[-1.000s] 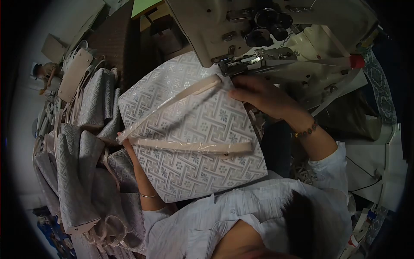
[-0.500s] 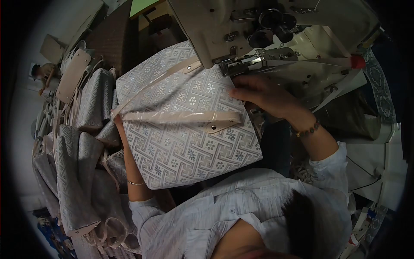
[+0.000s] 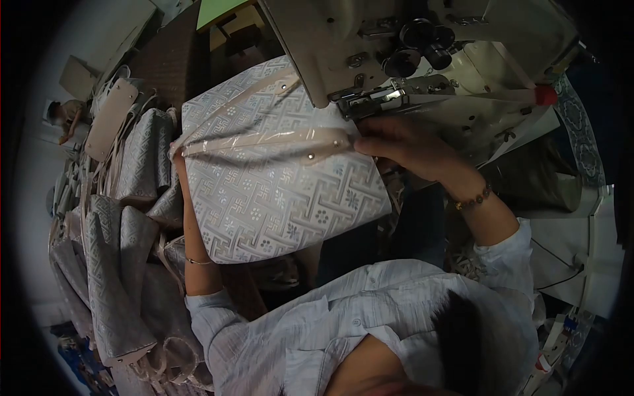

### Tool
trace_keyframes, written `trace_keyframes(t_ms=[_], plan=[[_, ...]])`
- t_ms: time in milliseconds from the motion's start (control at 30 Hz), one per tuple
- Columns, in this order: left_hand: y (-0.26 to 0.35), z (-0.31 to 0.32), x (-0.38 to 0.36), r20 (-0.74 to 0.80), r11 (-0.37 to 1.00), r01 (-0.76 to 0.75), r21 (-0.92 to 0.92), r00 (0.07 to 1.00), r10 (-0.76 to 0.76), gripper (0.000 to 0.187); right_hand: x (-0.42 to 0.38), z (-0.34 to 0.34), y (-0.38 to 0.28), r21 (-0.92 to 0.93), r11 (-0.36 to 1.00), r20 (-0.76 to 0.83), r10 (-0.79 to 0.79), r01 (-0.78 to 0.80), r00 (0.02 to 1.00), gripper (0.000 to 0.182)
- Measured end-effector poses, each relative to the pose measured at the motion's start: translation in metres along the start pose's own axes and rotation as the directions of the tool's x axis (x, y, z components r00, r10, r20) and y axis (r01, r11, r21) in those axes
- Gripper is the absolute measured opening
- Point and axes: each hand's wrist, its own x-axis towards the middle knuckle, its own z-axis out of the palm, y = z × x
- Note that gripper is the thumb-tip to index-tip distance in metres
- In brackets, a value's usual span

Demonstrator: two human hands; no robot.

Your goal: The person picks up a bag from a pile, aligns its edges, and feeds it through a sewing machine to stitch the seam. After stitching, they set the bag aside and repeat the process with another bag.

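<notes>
A pale grey patterned bag (image 3: pixel 264 204) with beige straps (image 3: pixel 264 143) lies tilted under the head of a sewing machine (image 3: pixel 360 99). At the bag's left edge, my left hand (image 3: pixel 178 158) is closed round the looped straps, its fingers partly hidden. My right hand (image 3: pixel 389 145) holds the bag's right edge beside the presser foot, thumb on the upper face and the other fingers partly out of sight. Metal rivets show at the strap ends.
A heap of similar patterned bags (image 3: pixel 112 277) fills the left side. Behind it a person (image 3: pixel 66 119) is partly visible. A red part (image 3: pixel 545 96) sits on the machine at the right. A brown bag (image 3: pixel 541 175) lies beyond my right wrist.
The bag has turned and its lower edge has moved up, away from my body. My left hand and the straps have shifted slightly upward. My right hand has hardly moved.
</notes>
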Motion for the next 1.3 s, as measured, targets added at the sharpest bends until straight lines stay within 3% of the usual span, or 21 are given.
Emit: trace_keyframes(t_ms=[67,167,267,333,433,600,667,700,733,767,800,867,900,1000,1067,1100,1167,1200,1233,1267,1300], plan=[[-0.001,0.01,0.0,0.019,0.999,-0.01,0.042,1.0,0.009,0.067,0.001,-0.001,0.001,-0.028,1.0,0.014,0.0,0.001,1.0,0.028],[0.001,0.065,-0.015,-0.068,0.995,-0.037,-0.087,0.997,0.031,0.065,-0.004,0.002,-0.008,0.023,1.0,0.018,0.001,-0.001,1.0,0.029],[0.005,0.09,-0.025,0.108,0.992,-0.01,-0.129,0.994,0.024,0.065,-0.003,-0.001,-0.008,0.001,1.0,0.044,0.011,-0.011,0.999,0.031],[0.01,0.12,-0.037,0.05,0.974,0.057,-0.219,0.998,-0.047,0.07,-0.002,-0.002,-0.004,0.029,1.0,0.053,0.006,-0.007,0.999,0.031],[0.007,0.129,-0.046,0.011,0.941,0.085,-0.326,0.996,-0.086,0.074,-0.004,-0.003,0.003,0.009,1.0,0.056,-0.019,0.019,0.998,0.031],[0.003,0.096,-0.038,-0.023,0.924,0.169,-0.342,0.982,-0.188,0.082,-0.015,0.011,0.031,-0.04,0.992,0.014,-0.122,0.122,0.992,0.036],[0.001,0.092,-0.039,-0.032,0.915,0.191,-0.356,0.976,-0.217,0.085,-0.016,0.009,0.049,-0.291,0.942,0.103,-0.144,0.168,0.984,0.039],[0.0,0.097,-0.04,-0.034,0.91,0.182,-0.373,0.977,-0.21,0.087,-0.015,0.008,0.048,-0.29,0.942,0.101,-0.144,0.168,0.984,0.039],[0.0,0.099,-0.042,-0.037,0.905,0.172,-0.39,0.979,-0.202,0.088,-0.012,0.006,0.045,-0.403,0.904,0.105,-0.105,0.139,0.989,0.042],[-0.003,0.085,-0.042,0.051,0.882,0.194,-0.429,0.98,-0.191,0.089,-0.009,0.006,0.044,-0.51,0.853,0.106,-0.065,0.11,0.992,0.045],[-0.002,0.088,-0.045,0.05,0.884,0.195,-0.425,0.98,-0.192,0.089,-0.006,0.01,0.05,-0.506,0.855,0.106,-0.067,0.112,0.992,0.045],[0.002,0.1,-0.047,-0.144,0.926,0.102,-0.363,0.976,-0.164,0.087,0.002,0.019,0.065,-0.204,0.968,-0.07,-0.161,0.143,0.985,0.051],[0.005,0.1,-0.049,-0.141,0.928,0.105,-0.358,0.976,-0.165,0.087,0.002,0.021,0.061,-0.2,0.969,-0.075,-0.163,0.146,0.984,0.051],[0.015,0.101,-0.051,-0.082,0.974,0.075,-0.213,0.992,-0.094,0.08,0.002,0.032,0.044,-0.131,0.986,-0.182,0.074,-0.098,0.98,0.056],[0.027,0.109,-0.049,-0.125,0.992,0.116,-0.044,0.985,-0.121,0.073,0.004,0.046,0.037,0.385,0.918,-0.212,-0.009,0.092,0.977,0.058],[0.035,0.114,-0.052,-0.123,0.992,0.118,-0.041,0.985,-0.122,0.073,0.008,0.051,0.036,0.387,0.917,-0.215,-0.011,0.095,0.977,0.058],[0.049,0.122,-0.059,-0.124,0.928,0.215,0.304,0.975,-0.185,0.063,0.013,0.055,0.036,0.607,0.776,-0.231,-0.031,0.169,0.972,0.059],[0.058,0.115,-0.055,-0.122,0.928,0.215,0.303,0.975,-0.186,0.063,0.015,0.057,0.037,0.607,0.777,-0.233,-0.031,0.17,0.972,0.059],[0.072,0.103,-0.046,-0.021,0.73,0.02,0.683,1.0,-0.007,0.06,0.016,0.059,0.037,0.584,0.784,-0.294,-0.041,0.213,0.955,0.057],[0.08,0.096,-0.044,0.142,0.368,-0.173,0.914,0.984,0.111,0.056,0.016,0.061,0.039,0.561,0.788,-0.351,-0.048,0.251,0.935,0.056],[0.085,0.134,-0.053,0.125,0.441,-0.164,0.883,0.985,0.116,0.053,0.016,0.061,0.039,0.56,0.789,-0.35,-0.049,0.251,0.935,0.056]])
